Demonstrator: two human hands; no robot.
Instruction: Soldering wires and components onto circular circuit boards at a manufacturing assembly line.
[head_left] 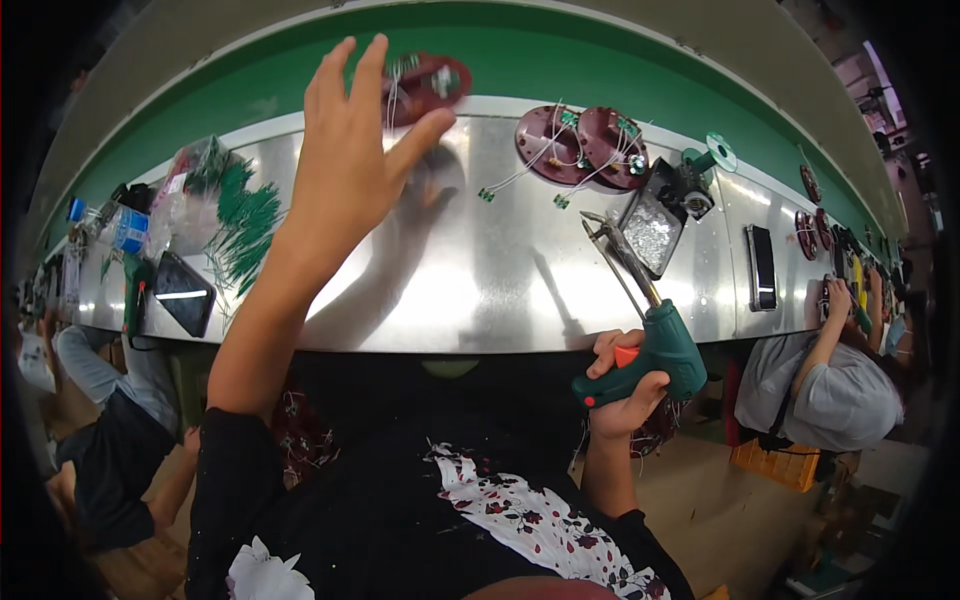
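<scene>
At the far side of the bench, my left hand (350, 150) is raised with its fingers stretched and spread. Right beside it, between thumb and index finger, is a blurred maroon round plastic part (440, 88) with thin white wires and a small green board; whether the fingers touch it I cannot tell. My right hand (630, 385), near the bench's front edge, is closed around the grip of a dark green soldering gun (672, 345) with a red trigger. Its metal tip points away, up toward two more wired maroon discs (548, 150) lying overlapped.
A dark tray of shiny bits (655, 220) and a green wire spool (718, 152) stand right of centre, with a phone (762, 265) farther right. Green wires (245, 220), a bottle (125, 228) and a dark tablet-like device (183, 292) lie left. Co-workers (825, 390) sit on both sides.
</scene>
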